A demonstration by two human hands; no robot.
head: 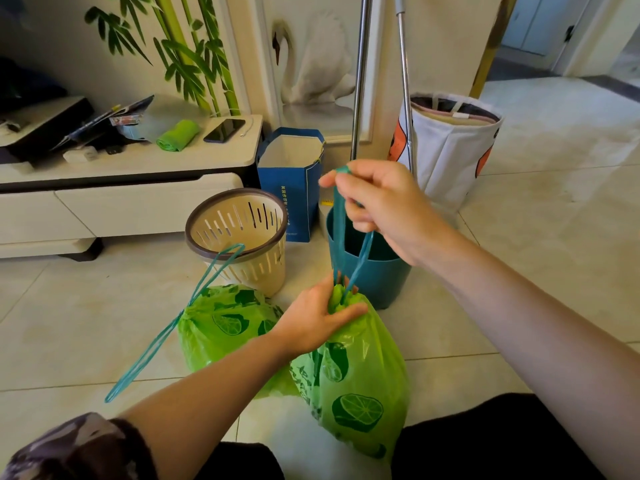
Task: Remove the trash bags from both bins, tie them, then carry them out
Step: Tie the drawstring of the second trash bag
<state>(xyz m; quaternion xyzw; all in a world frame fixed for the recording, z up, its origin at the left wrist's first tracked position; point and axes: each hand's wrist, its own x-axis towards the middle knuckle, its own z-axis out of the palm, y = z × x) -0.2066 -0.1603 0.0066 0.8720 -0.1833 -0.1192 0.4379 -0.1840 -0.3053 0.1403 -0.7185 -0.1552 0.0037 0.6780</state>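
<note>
Two green lime-print trash bags stand on the tiled floor. The nearer bag (353, 386) has its neck gathered, and my left hand (318, 317) grips that neck. My right hand (377, 199) holds its teal drawstring (362, 258) pulled up taut above the bag. The other bag (221, 323) sits to the left, cinched, with its long teal drawstring loop (162, 337) trailing over the floor. Behind them are a cream slotted bin (239, 233) with a brown rim and a teal bin (374, 275). Neither bin has a bag in it.
A blue paper bag (294, 181) stands behind the bins. A white fabric basket (450, 147) and two metal poles (360, 81) are at the back right. A low white TV cabinet (138, 181) at left carries a phone and a green bag roll. Open floor lies right.
</note>
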